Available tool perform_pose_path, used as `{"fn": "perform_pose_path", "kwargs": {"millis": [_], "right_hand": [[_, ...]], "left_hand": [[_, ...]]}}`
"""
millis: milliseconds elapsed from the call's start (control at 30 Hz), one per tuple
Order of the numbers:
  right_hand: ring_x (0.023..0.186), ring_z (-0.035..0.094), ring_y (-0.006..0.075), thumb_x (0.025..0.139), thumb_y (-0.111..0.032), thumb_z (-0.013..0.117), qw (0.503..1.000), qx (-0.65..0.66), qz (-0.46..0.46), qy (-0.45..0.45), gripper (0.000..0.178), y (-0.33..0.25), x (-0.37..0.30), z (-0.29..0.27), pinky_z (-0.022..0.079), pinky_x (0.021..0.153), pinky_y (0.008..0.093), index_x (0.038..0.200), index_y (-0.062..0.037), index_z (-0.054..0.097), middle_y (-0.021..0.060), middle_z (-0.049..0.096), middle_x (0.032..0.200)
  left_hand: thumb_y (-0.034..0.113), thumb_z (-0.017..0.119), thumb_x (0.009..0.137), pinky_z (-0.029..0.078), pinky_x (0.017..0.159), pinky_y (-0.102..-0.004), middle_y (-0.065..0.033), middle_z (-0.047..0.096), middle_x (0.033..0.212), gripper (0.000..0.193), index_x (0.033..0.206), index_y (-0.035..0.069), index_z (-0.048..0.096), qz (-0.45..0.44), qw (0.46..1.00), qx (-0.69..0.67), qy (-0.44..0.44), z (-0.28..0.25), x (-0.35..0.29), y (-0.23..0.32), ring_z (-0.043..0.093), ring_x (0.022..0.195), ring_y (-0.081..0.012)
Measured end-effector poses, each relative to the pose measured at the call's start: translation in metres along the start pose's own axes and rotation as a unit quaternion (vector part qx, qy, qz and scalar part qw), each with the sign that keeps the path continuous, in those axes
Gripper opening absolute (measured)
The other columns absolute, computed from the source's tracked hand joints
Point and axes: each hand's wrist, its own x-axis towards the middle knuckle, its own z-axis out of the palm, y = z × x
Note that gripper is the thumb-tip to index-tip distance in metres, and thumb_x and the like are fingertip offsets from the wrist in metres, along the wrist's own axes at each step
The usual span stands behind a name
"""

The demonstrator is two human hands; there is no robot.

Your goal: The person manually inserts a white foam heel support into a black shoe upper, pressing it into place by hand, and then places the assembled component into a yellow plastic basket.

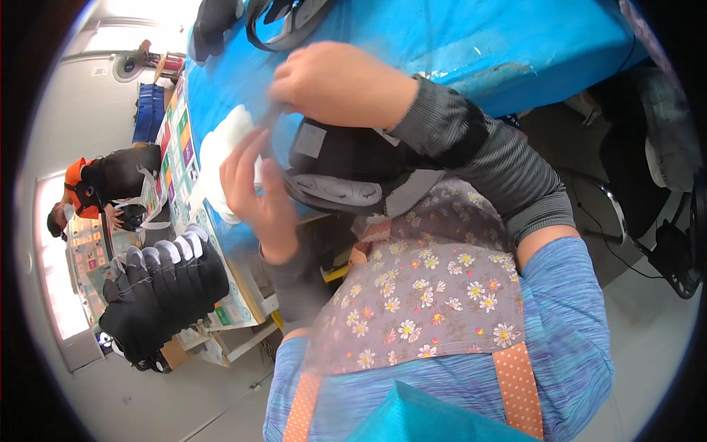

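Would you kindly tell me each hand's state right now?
Left hand: fingers partly spread at a blurred dark strip; grip cannot be told.
Right hand: fingers curled near the same strip; whether holding it cannot be told.

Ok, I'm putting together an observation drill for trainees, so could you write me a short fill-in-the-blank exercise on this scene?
1. The item just below the right hand is mostly ____ in colour.
2. The large table cover beyond the hands is ____.
3. The grey apron is printed with ____.
4. The sleeve on the right forearm is patterned with ____.

Missing words: black; blue; flowers; stripes
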Motion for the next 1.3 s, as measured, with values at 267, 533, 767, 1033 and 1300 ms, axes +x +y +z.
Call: {"fn": "perform_pose_path", "kwargs": {"millis": [267,533,767,1033,1300], "right_hand": [[0.080,0.069,0.0262,0.081,-0.010,0.067,0.996,-0.089,0.013,-0.010,0.003,-0.003,0.015,-0.013,0.055,0.064,0.0371,0.083,-0.0084,0.066,0.0051,0.066,0.079],[0.077,0.067,0.0257,0.073,-0.009,0.069,0.990,-0.111,0.078,0.031,0.008,-0.007,-0.005,-0.018,0.054,0.064,0.0354,0.078,-0.0083,0.063,0.0051,0.064,0.077],[0.090,0.062,0.0248,0.074,-0.005,0.066,0.997,-0.079,0.014,0.017,0.014,-0.012,0.003,-0.021,0.054,0.072,0.0345,0.088,-0.0067,0.063,0.0055,0.061,0.090],[0.085,0.064,0.0226,0.073,-0.009,0.069,0.991,-0.113,0.035,0.057,0.011,-0.016,-0.004,-0.018,0.055,0.066,0.0306,0.082,-0.0085,0.063,0.0046,0.061,0.086],[0.086,0.060,0.0253,0.074,-0.005,0.063,0.993,-0.092,0.051,0.058,0.014,-0.015,-0.006,-0.018,0.053,0.067,0.0342,0.086,-0.0073,0.057,0.0059,0.056,0.086]], "left_hand": [[0.015,0.078,0.080,0.049,0.075,-0.0416,-0.0122,0.062,0.092,0.025,0.100,0.005,0.068,-0.087,0.985,0.145,-0.025,-0.007,0.039,0.040,0.062,0.085,-0.0332],[0.009,0.071,0.084,0.048,0.063,-0.0382,-0.0093,0.062,0.081,0.006,0.087,0.007,0.066,0.001,0.991,0.137,0.004,0.025,0.051,0.011,0.062,0.071,-0.0282],[0.004,0.072,0.083,0.049,0.063,-0.0363,-0.0093,0.063,0.081,0.008,0.090,0.004,0.068,0.005,0.993,0.113,0.036,0.036,0.044,0.012,0.063,0.072,-0.0262],[0.002,0.073,0.084,0.048,0.061,-0.0343,-0.0109,0.062,0.081,0.010,0.093,0.003,0.069,0.027,0.995,0.072,0.066,0.040,0.034,0.009,0.061,0.070,-0.0273],[-0.001,0.074,0.083,0.047,0.060,-0.0326,-0.0094,0.063,0.080,0.011,0.093,0.002,0.070,0.076,0.991,0.048,0.097,0.044,0.028,-0.004,0.060,0.066,-0.0237]]}}
